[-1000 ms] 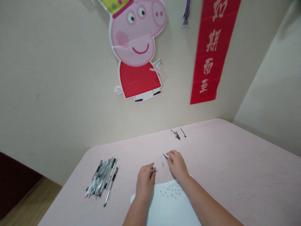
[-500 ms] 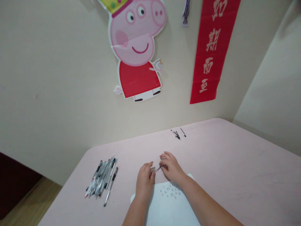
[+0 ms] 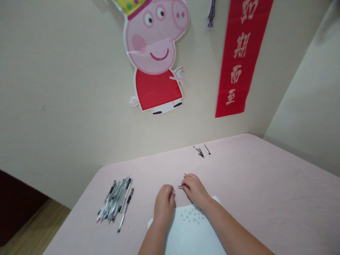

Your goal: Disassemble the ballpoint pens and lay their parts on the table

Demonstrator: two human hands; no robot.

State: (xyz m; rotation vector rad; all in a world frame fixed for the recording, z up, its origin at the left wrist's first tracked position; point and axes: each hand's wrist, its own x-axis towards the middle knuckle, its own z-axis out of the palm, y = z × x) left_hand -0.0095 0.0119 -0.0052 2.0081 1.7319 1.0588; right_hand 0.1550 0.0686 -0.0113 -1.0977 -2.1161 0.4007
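Both my hands are above the top edge of a white sheet of paper [image 3: 190, 235] with small handwritten marks. My left hand [image 3: 164, 202] has its fingers closed on a small clear pen part [image 3: 172, 191], mostly hidden by the fingers. A short gap to the right, my right hand [image 3: 195, 189] pinches a thin pen part [image 3: 180, 186] whose dark end points at the left hand. A thin dark tip [image 3: 185, 174] also sticks out past the right fingers; whether it belongs to the same piece, I cannot tell.
On the left lies a heap of clear-barrelled pens [image 3: 115, 200], with a single capped pen [image 3: 125, 210] beside it. Several small black pen parts [image 3: 199, 152] and a thin dark stick [image 3: 207, 149] lie near the wall. The pink-covered table [image 3: 265, 184] meets the wall at the back.
The pieces between my hands have come apart, leaving a gap. The clear part has drawn back into my left fingers, and a dark tip now shows above my right hand.
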